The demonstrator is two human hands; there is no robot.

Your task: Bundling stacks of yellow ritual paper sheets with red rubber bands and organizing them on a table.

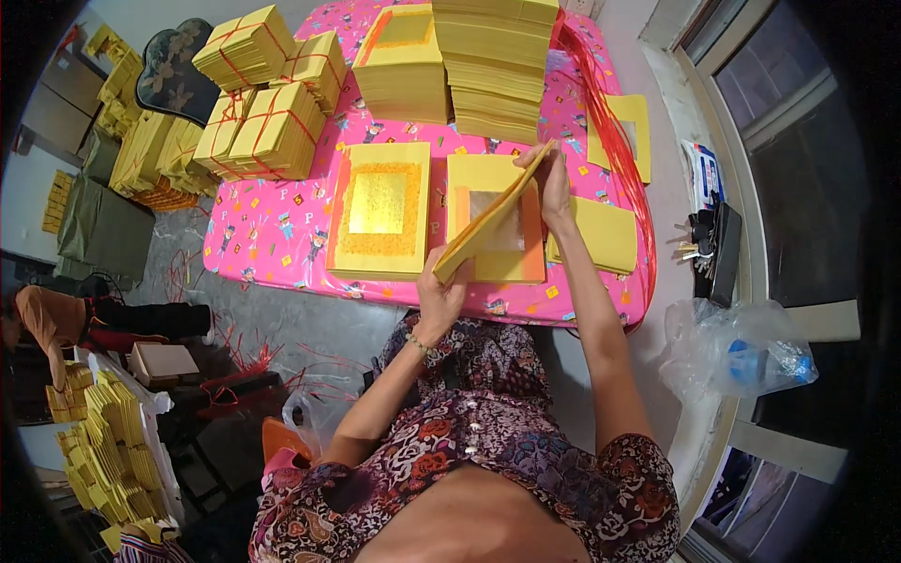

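Observation:
Between my two hands a thin stack of yellow paper sheets is held up on edge, tilted across the table's front. My left hand is closed on its lower near corner. At its upper far end my right hand grips the edge. Below the held sheets lies a paper pile with an orange band and a pale silvery panel, partly covered. Left of it is another yellow paper pile with a gold foil square in an orange border. A smaller plain yellow pile lies right of my right wrist.
The table wears a pink patterned cover. Tall yellow paper stacks stand at its back, with red-tied bundles at back left. Red strings hang along the right edge. A plastic bag is by the window. Another person bends at far left.

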